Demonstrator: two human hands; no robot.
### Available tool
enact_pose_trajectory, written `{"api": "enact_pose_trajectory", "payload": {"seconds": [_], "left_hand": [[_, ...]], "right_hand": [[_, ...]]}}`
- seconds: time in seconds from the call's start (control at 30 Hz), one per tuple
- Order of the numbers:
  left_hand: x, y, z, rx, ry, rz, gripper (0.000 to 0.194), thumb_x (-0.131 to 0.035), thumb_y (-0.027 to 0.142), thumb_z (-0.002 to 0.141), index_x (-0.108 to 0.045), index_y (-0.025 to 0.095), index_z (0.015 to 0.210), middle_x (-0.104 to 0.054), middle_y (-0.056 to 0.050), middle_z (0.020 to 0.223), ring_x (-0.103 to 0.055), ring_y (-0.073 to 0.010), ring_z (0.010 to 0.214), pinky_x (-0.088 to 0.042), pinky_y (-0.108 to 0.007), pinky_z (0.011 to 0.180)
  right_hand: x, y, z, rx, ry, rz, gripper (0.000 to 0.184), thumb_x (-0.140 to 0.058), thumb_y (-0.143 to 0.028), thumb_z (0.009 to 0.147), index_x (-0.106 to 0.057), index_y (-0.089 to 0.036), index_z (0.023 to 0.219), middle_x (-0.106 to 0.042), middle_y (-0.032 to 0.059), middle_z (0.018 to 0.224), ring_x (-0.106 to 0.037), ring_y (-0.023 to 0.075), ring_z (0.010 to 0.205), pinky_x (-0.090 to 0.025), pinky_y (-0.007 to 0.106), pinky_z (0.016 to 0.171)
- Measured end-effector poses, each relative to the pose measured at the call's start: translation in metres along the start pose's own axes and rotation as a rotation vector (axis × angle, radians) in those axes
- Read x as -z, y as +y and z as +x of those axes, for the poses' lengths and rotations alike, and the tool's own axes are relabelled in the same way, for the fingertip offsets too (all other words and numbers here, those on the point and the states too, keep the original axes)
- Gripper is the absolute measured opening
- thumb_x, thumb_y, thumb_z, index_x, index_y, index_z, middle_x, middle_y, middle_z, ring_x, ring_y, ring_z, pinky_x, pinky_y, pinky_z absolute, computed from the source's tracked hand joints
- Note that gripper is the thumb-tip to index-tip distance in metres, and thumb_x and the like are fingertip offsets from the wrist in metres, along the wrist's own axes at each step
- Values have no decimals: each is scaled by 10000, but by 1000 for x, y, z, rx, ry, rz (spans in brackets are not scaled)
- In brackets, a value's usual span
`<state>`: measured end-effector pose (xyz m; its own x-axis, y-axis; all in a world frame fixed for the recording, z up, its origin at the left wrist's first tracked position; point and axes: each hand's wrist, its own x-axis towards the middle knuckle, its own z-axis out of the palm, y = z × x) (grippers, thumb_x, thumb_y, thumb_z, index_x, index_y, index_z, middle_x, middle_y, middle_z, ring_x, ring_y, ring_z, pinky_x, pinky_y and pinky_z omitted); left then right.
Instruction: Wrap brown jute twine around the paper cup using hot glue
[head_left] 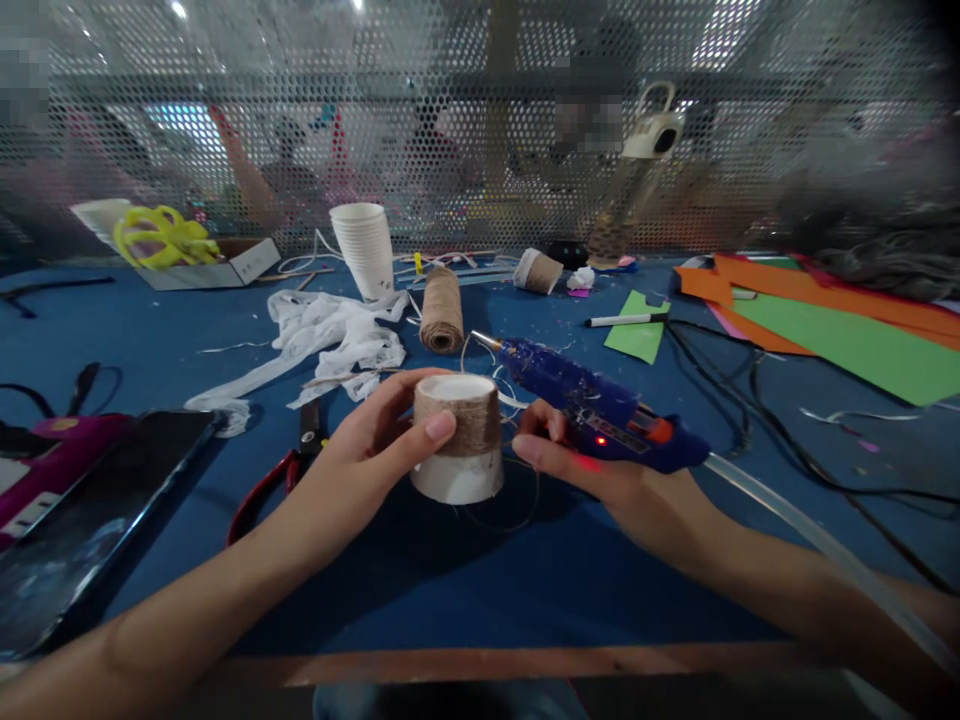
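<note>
An upside-down white paper cup [459, 482] is wrapped in brown twine [476, 425] around its upper half, with the lower band bare. My left hand [382, 430] is closed around its left side, the thumb pressing on the twine. Just right of the cup, my right hand [570, 455] is closed, with a blue hot glue gun [570, 385] held across it. The gun's nozzle points up and left above the cup, and its red light glows. A loose strand of twine loops beside the cup near my right fingers. The gun's handle is hidden.
Behind the cup lie a twine spool [442, 310], white lace cloth [337, 335] and stacked paper cups [364, 245]. Scissors [262, 495] and a phone [105, 540] are on the left. Cables [757, 400] and coloured paper [847, 340] are on the right; perforated mesh [450, 130] stands behind.
</note>
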<state>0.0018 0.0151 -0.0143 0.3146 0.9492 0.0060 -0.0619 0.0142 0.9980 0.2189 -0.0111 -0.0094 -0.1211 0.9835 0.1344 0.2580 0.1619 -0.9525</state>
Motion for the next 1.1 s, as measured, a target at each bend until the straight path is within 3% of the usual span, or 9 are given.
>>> {"api": "enact_pose_trajectory", "payload": {"seconds": [0.57,0.73,0.93,1.1], "left_hand": [[1,0,-1,10,-14,5,349,-716,339,865,-683,285,1208,-719,-30,1247,-646,-245,1161,-506,-255,923],[3,-2,-1,23,-31,-1,331,-703,335,878,-680,304,1206,-718,-8,1247,-643,-231,1166,-503,-239,922],[1,-2,-1,11,-24,1,372,-700,339,875,-671,265,1238,-710,-47,1268,-632,-273,1184,-505,-301,961],[2,-2,0,5,-50,1,403,-688,346,887,-653,280,1282,-704,-34,1278,-636,-249,1167,-494,-266,956]], "right_hand": [[3,3,0,-77,-29,5,295,-721,-416,829,-543,-226,692,-632,-21,806,-587,153,755,-510,300,720],[1,3,0,-50,-22,49,273,-730,-378,820,-547,-225,688,-626,-26,768,-595,147,733,-521,287,706],[0,3,0,-35,7,85,278,-747,-373,800,-544,-220,687,-643,-21,783,-620,141,732,-560,273,715],[0,2,0,-31,38,69,248,-756,-360,778,-569,-221,693,-654,-20,762,-633,141,705,-573,261,681]]}}
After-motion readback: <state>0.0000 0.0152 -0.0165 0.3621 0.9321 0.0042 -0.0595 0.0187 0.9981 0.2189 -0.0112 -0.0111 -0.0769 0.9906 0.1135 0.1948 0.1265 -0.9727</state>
